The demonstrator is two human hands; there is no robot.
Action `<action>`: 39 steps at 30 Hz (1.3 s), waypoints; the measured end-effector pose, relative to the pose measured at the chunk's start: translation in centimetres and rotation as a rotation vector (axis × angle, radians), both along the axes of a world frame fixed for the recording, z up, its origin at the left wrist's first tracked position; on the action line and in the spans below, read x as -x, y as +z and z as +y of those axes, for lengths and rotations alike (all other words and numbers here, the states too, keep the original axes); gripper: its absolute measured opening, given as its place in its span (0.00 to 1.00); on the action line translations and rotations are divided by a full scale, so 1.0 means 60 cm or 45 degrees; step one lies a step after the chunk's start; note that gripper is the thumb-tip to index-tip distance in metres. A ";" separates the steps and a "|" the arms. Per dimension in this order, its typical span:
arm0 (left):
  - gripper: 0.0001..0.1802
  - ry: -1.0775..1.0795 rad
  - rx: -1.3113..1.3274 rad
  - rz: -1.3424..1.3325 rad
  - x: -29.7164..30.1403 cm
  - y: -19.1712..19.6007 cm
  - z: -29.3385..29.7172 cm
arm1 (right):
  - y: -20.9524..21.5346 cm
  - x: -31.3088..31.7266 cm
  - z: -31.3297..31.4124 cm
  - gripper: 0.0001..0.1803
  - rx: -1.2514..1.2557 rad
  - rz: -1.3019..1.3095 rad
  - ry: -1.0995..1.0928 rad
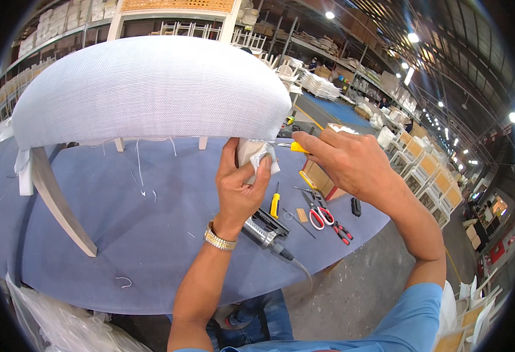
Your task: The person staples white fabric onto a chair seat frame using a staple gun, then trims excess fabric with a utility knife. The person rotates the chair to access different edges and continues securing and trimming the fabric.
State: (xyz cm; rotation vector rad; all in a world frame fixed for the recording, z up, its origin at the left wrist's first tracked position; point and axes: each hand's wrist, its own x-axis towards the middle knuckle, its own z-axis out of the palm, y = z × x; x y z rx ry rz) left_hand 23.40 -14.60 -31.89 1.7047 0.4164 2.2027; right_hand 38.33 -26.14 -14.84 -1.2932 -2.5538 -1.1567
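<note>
A chair seat (152,88) covered in pale woven fabric stands on the table, tilted, with a bare wooden leg (64,202) at its left. My left hand (241,185) is closed at the seat's lower right corner, pinching a folded flap of the fabric (264,157) against the wood of another leg. Just right of that corner, my right hand (345,158) grips a yellow-handled tool (298,147). Its thin tip points left to the fabric edge; whether it is a blade or a screwdriver I cannot tell. Loose white threads (140,167) hang under the seat.
On the blue-grey table (134,240) lie a staple gun (263,233) with a hose, a yellow screwdriver (275,203), red-handled scissors (321,217) and red-and-black pliers (342,233). A cardboard box (322,180) sits beneath my right hand. Chair frames (425,164) stand at the right.
</note>
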 end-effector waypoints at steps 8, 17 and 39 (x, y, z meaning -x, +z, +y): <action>0.10 0.131 -0.032 0.075 0.006 0.000 -0.011 | -0.005 -0.059 0.014 0.25 -0.255 -0.288 -0.233; 0.07 0.318 -0.166 0.183 -0.002 -0.005 -0.012 | -0.017 -0.119 -0.085 0.27 -0.281 0.368 -0.054; 0.07 1.266 0.951 0.298 0.365 -0.413 -0.532 | -0.354 -0.038 0.057 0.20 0.807 2.513 0.700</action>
